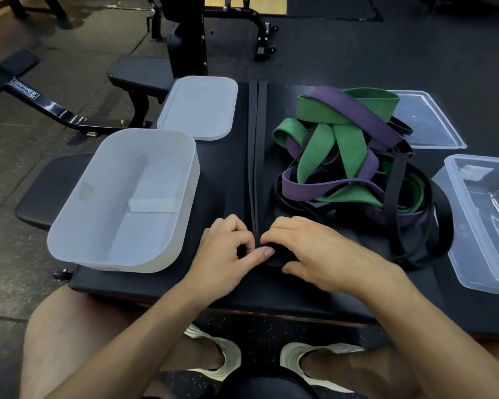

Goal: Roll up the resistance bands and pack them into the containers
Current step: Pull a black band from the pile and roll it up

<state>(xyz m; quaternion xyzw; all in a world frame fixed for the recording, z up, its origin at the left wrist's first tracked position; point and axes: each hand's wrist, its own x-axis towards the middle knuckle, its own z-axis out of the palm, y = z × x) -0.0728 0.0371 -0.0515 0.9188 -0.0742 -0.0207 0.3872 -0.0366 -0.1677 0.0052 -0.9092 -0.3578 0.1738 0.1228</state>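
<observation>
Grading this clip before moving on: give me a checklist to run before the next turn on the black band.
1. Grip: left hand and right hand pinch the black band at its near end: ok.
2. Band lies straight ahead: ok.
3. Rolled start tight and even: cannot tell, the hands cover it.
4. Open frosted container, lid set aside: ok.
5. Strip clear of the pile of bands: cannot tell.

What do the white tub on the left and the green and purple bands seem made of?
White tub: frosted translucent plastic by the look; the dark bench shows dimly through its walls. Green band and purple band: probably matte rubber or latex; flat strips folding limply, without shine.
</observation>
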